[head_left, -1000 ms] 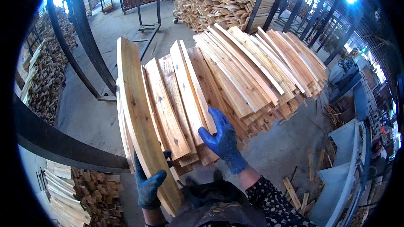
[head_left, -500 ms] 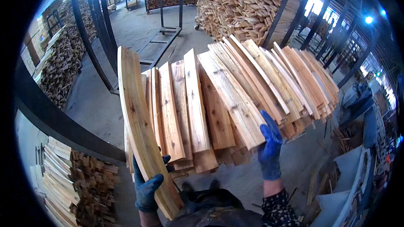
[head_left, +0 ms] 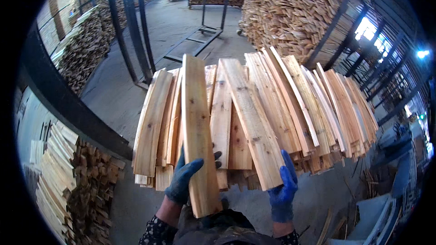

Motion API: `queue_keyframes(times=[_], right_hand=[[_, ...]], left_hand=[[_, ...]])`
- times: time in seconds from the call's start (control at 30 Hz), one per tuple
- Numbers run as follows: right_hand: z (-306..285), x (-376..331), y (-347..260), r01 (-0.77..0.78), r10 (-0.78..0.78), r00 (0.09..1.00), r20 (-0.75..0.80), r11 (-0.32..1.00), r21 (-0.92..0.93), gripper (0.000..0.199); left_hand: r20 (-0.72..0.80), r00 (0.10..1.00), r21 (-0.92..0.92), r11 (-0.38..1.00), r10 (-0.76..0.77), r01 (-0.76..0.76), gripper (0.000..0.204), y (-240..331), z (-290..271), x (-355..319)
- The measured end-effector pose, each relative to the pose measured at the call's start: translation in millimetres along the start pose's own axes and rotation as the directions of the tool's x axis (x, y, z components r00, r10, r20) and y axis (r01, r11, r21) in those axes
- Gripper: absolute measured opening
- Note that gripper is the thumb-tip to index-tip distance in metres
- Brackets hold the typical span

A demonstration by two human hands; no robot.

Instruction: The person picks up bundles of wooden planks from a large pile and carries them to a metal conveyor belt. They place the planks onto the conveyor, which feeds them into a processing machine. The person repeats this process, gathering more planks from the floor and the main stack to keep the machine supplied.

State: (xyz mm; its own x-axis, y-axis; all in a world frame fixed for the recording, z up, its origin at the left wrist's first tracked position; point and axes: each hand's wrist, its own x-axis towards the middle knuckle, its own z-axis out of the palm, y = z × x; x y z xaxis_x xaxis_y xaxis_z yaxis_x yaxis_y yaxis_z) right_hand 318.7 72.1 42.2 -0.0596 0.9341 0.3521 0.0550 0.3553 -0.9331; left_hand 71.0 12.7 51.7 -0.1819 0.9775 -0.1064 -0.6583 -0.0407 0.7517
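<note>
My left hand (head_left: 184, 177), in a dark blue-green glove, is closed round a long plank (head_left: 200, 131), with the thumb on the near side and fingertips showing past its right edge. This plank stands out above the stack, its near end close to my body. My right hand (head_left: 282, 188), in a bright blue glove, rests along the right edge of another knotty plank (head_left: 254, 131) near its close end. Its visible fingers are stretched out; the part under the wood is hidden. Both planks are over a wide stack of planks (head_left: 336, 113) fanned out before me.
A dark metal beam (head_left: 72, 95) curves along the left, with upright posts (head_left: 128, 27) beyond. A lower wood pile (head_left: 93, 186) lies at the left, a tall one (head_left: 295, 13) behind. A wheeled metal frame (head_left: 193, 41) stands on the floor; grey metal pieces (head_left: 372, 218) lie at right.
The view has turned left. My left hand has carried its plank rightward, over the stack and closer to the other plank. The right hand's plank has swung slightly, its near end shifting left.
</note>
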Motion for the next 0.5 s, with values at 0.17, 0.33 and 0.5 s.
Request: queue_keyframes(times=[0.17,0.33,0.5], right_hand=[[13.1,-5.0,-26.1,-0.240,0.197,0.948,0.252,0.958,0.157,0.047],[4.0,-9.2,-27.2,-0.274,0.224,0.831,0.510,0.962,0.024,0.052],[-14.6,15.5,0.6,0.034,-0.001,0.645,0.764,0.999,-0.028,0.045]], left_hand=[[-0.124,0.983,0.032,0.990,-0.134,0.138,0.063,-34.3,2.7,27.0],[-0.239,0.950,-0.299,0.946,-0.201,0.125,0.071,-43.3,19.4,26.0],[-0.260,0.954,-0.157,0.982,-0.147,0.109,0.060,-49.1,-0.7,21.7]])
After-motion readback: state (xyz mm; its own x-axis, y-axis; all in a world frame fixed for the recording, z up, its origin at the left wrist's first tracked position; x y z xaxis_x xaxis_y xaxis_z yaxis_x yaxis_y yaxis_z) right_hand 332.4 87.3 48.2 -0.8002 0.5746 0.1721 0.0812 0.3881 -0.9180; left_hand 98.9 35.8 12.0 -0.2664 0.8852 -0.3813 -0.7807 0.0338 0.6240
